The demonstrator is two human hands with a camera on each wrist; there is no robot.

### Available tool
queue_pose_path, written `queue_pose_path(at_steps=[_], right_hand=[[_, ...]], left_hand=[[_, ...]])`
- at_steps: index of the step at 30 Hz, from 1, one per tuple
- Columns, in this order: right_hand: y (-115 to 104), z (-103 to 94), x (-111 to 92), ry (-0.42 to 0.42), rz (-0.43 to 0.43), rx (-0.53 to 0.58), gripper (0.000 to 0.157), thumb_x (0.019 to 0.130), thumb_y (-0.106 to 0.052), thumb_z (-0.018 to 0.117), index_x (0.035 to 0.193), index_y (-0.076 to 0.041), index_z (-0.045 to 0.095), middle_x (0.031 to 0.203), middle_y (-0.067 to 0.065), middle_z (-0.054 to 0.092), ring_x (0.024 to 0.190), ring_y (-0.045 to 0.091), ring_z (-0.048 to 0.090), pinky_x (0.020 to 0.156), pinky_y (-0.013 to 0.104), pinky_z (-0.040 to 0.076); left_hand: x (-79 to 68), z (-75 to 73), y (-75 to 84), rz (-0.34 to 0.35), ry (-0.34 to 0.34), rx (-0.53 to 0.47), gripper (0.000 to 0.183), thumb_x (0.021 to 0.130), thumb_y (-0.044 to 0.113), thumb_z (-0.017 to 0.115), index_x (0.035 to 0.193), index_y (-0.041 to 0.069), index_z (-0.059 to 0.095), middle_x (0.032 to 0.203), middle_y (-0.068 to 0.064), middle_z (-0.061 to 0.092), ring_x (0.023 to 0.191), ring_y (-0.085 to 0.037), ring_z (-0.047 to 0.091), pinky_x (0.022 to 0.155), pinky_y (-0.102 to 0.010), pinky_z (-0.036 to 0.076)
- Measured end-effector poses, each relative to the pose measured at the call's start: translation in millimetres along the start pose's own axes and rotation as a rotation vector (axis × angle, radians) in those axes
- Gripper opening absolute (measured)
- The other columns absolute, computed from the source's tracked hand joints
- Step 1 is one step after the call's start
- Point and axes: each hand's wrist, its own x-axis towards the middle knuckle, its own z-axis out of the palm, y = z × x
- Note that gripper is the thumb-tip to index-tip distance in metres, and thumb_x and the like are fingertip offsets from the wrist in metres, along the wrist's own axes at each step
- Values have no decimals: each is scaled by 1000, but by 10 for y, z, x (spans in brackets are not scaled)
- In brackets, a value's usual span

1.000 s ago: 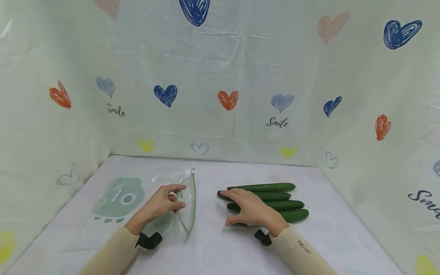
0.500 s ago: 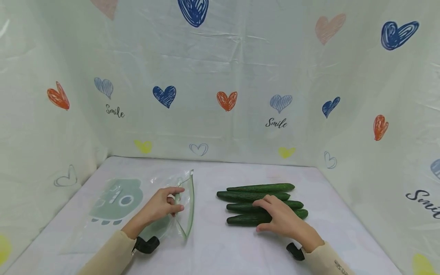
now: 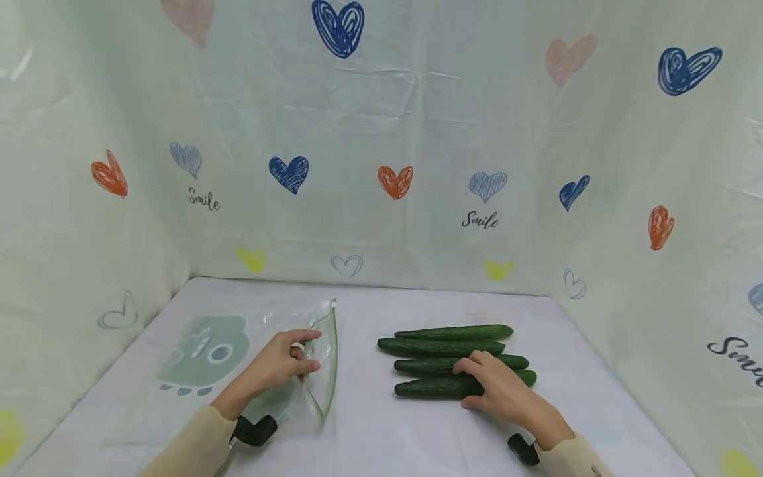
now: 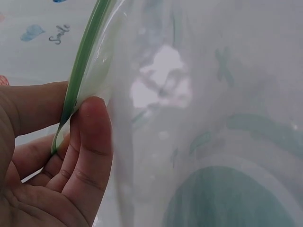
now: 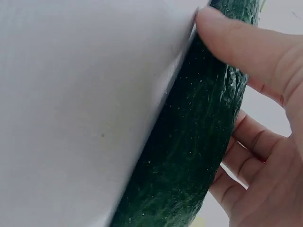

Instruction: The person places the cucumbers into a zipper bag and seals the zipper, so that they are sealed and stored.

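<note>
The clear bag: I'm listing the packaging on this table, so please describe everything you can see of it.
The bag looks like thin, glossy, see-through plastic, with a pale green cartoon print showing a round eye; the forearm hides part of it. Green strips edge its mouth. It lies mostly flat on the white table, mouth facing the cucumbers on its right. The left hand pinches one lip between thumb and fingers, and the mouth gapes.

From here I count 4 cucumbers (image 3: 432, 366) right of the 1 bag (image 3: 214, 368) — 1 left hand (image 3: 280, 361) on it, 1 right hand (image 3: 507, 387) off to its right — 1 table (image 3: 369, 437) under it.
</note>
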Motion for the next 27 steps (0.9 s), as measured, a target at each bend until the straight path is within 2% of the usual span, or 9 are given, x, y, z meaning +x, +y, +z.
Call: queue_pose_path(at_steps=[13,18,27], right_hand=[[-4,21,38,34,-71,-24,37,78,-33,78,111,-26,62,99,-16,50,87,6,44,73,31,45],[-131,48,119,29,-105,11,35,81,-32,76,112,-26,62,97,-14,49,83,5,44,69,28,43],[-492,143,376,14,-161,37,35,83,-37,74,114,-26,62,93,-14,48,77,4,41,65,23,40]], left_hand=[[5,-22,23,-9,12,5,61,80,4,76,133,-9,49,55,-1,44,53,-27,55,54,-37,53],[-6,-19,22,-21,18,1,60,81,5,75,133,-8,49,57,-2,44,54,-29,55,54,-38,53],[-10,-4,28,-28,26,10,59,81,6,75,133,-6,51,57,-1,44,53,-27,54,50,-35,49]])
